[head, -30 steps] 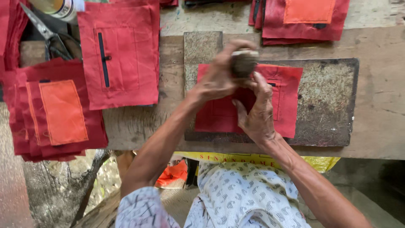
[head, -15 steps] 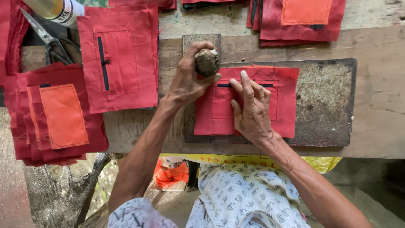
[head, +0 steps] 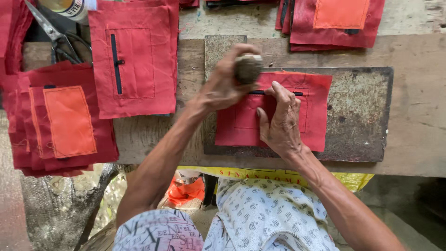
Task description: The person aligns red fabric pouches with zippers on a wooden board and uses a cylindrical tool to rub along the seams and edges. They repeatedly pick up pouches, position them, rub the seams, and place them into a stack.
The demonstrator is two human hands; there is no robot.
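Wooden bench (head: 418, 116), metal plate (head: 357, 116): left hand (head: 223, 86) gripping stone (head: 247, 68), right hand (head: 281, 123) fingers spread (pinning red cloth (head: 316, 107)); strike squarely, clear of fingertips.

Worn wooden workbench (head: 418, 116) in daylight, rough ground below.

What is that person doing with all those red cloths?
A person is working on a red cloth piece with a dark slit, laid on a rusty metal plate on a wooden bench. The right hand presses the cloth flat. The left hand grips a round, stone-like lump over the slit. More red and orange pieces are stacked to the side, and scissors lie near the top corner.
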